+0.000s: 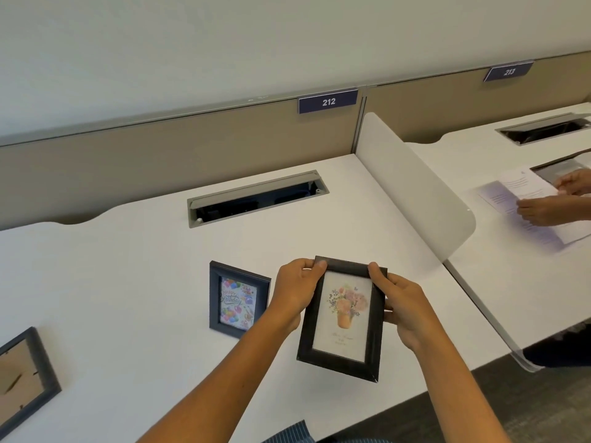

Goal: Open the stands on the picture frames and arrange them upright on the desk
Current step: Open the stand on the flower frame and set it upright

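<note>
Holding the flower frame (343, 318) by its two long sides, the left hand (295, 294) and the right hand (401, 306) are both closed on it, thumbs hooked over the top corners and fingers wrapped behind, so it hangs tilted above the desk (128, 266) with the picture facing up; whether its stand is out at the back cannot be told. Just left of the flower frame, the birthday frame (237, 300) seems to stand upright on the desk already, so that one looks done. Far to the left of the flower frame, at the desk's near edge, a third frame (24, 375) lies face down with its brown backing showing and its stand apparently flat, so it looks untouched. By my reckoning one is finished, one is in hand and one is left. Behind the flower frame, the cable tray (257, 198) sunk into the desk has its lid raised, and inside shows only dark space with nothing I can make out. Beyond the divider (415, 193) to the right of the flower frame, another person's hands (543, 211) are sorting papers (518, 187).
</note>
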{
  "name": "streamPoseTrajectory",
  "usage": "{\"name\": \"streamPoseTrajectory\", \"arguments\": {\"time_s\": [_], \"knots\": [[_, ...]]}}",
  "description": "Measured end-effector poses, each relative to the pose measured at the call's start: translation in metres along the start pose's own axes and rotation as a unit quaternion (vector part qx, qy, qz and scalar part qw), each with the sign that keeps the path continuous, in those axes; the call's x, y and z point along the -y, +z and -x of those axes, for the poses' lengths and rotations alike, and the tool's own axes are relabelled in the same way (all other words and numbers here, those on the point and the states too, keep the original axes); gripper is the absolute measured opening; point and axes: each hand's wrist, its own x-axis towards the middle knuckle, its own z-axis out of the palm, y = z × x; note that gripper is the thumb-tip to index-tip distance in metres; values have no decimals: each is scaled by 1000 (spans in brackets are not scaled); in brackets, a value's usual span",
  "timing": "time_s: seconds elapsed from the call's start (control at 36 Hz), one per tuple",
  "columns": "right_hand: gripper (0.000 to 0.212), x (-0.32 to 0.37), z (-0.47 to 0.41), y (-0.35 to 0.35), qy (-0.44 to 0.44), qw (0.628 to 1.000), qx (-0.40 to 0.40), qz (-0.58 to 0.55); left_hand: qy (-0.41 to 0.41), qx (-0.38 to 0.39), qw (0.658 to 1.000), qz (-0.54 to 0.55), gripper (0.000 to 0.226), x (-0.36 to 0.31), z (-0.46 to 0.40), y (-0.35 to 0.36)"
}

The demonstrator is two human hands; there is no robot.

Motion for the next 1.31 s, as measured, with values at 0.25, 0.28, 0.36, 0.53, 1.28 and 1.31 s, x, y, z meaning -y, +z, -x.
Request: {"name": "streamPoseTrajectory", "arguments": {"time_s": [0.25, 0.28, 0.36, 0.53, 1.28, 1.31], "knots": [[71, -3, 8, -6, 63, 995, 48, 54, 55, -23, 998, 32, 25, 6, 4, 7], [72, -2, 9, -7, 72, 994, 54, 57, 57, -24, 997, 36, 24, 6, 4, 8], [71, -1, 9, -8, 80, 992, 65, 67, 66, -21, 996, 53, 22, 4, 7, 11], [62, 2, 11, -5, 66, 996, 48, 30, 71, 14, 995, 71, 20, 0, 8, 16], [71, -12, -36, -5, 73, 995, -2, -73, 42, 41, 996, 60, 19, 18, -19, 31], [67, -13, -39, -5, 74, 995, -5, -71, 41, 38, 997, 55, 20, 20, -21, 32]]}}
